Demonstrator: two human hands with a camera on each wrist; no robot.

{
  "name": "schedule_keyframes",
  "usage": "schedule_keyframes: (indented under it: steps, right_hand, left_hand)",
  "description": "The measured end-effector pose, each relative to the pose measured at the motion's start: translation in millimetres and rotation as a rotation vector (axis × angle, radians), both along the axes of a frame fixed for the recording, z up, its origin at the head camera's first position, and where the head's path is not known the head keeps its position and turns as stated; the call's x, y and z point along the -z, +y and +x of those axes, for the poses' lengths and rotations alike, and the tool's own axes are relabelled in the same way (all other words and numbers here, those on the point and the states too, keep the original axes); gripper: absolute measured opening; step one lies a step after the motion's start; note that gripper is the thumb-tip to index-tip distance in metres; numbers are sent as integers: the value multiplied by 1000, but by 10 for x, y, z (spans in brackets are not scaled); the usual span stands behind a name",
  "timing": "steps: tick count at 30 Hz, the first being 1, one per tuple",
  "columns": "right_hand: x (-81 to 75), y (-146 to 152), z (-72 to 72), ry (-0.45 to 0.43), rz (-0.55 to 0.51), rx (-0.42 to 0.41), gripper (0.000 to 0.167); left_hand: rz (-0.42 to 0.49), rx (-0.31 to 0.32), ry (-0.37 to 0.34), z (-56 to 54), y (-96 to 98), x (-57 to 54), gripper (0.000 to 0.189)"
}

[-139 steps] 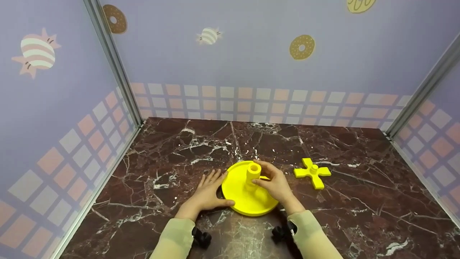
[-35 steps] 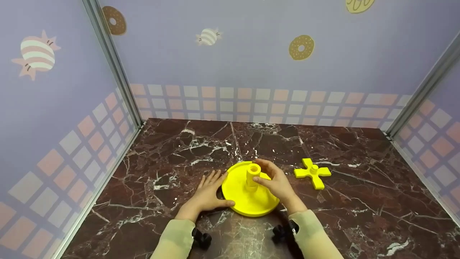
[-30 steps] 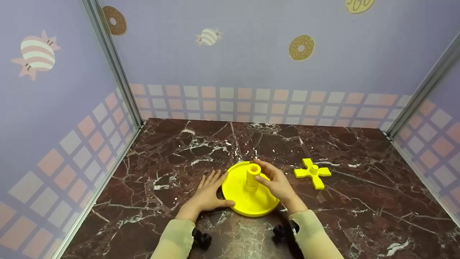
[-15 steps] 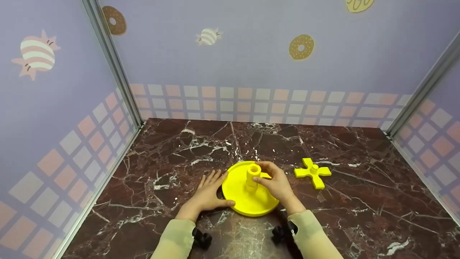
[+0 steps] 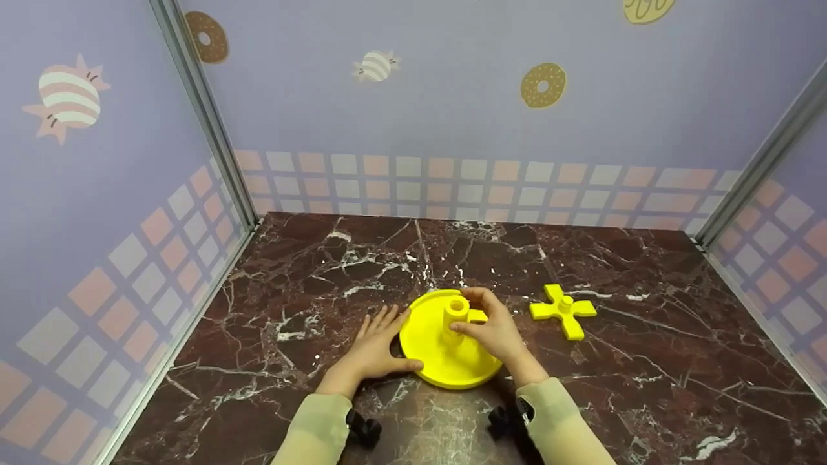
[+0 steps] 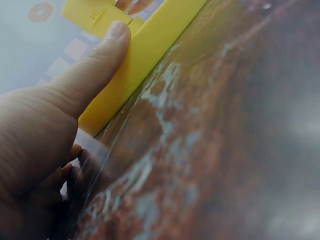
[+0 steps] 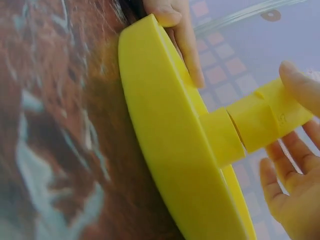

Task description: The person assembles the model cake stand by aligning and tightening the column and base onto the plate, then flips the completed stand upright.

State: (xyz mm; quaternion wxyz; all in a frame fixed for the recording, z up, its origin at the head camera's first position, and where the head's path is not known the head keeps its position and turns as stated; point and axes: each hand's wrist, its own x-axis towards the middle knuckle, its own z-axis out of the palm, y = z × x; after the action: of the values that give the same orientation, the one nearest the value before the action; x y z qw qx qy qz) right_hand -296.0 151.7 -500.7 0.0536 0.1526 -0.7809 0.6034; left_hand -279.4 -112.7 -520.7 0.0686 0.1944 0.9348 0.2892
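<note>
A round yellow dish [image 5: 429,361] with a raised rim lies on the marbled tabletop. From its middle rises a short post, and a hollow yellow tube [image 5: 453,315] stands on it; in the right wrist view a thin, uneven gap runs between tube [image 7: 260,120] and post [image 7: 222,135]. My right hand [image 5: 501,332] holds the tube between thumb and fingers, with a small yellow stub showing behind the thumb. My left hand [image 5: 371,349] rests against the dish's left side, fingers spread and thumb on the rim [image 6: 145,62].
A yellow four-armed cross [image 5: 566,309] with a central peg lies to the right of the dish. Patterned panels [image 5: 413,110] with metal corner posts wall the tabletop [image 5: 310,258] at the back and sides. Each wrist carries a black mount [image 5: 365,429].
My right thumb has slid leftward across the tube, and the yellow stub, hidden about a second ago, shows again. My left hand, the dish and the cross have stayed put.
</note>
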Motion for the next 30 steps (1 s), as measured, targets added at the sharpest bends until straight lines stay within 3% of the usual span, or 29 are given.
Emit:
schedule_keyframes:
  steps: [6,9,15,21,26,30]
  right_hand:
    - [-38,80,-2,-55,-28,-196,59]
    - [-34,86,-13,-68,-16,-216,58]
    - [-21,60,-15,-73,7,-157,52]
    - [-15,14,2,-46,4,-43,45]
    - [15,-44,15,-17,-27,57,45]
    - [27,-62,20,-9,-33,78,48]
  left_hand:
    - [-5,-5,1,0,-2,4,114]
    - [-5,-6,2,2,-1,1,114]
    - [-13,-5,6,3,4,-4,113]
    - [-9,-1,8,7,-2,-2,113]
    - [5,1,2,10,-6,5,112]
    - [1,1,5,4,-6,13,112]
